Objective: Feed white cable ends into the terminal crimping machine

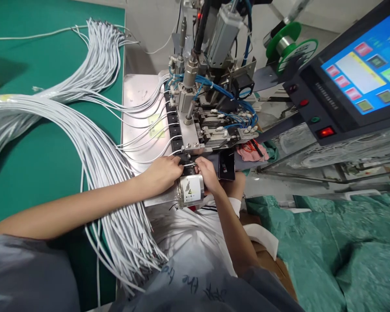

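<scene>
At the front end of a metal machine (188,117), my left hand (165,174) is closed with its fingertips by a white cable (189,164). From the other side, my right hand (206,172) pinches the end of that cable between thumb and fingers. The cable lies across a dark fixture block (187,170), and its tip is too small to make out. Several other white cables (149,143) run from the left into a row of black slots on the machine. Just below my hands is a clear cylinder with a white label (191,188).
Large bundles of white cables (94,147) lie over a green table (52,160) at left. A touchscreen panel (364,65) stands at right, beside a green wire spool (284,45). A dark tray (226,167) sits right of my right hand. Green sheeting (328,242) covers the lower right.
</scene>
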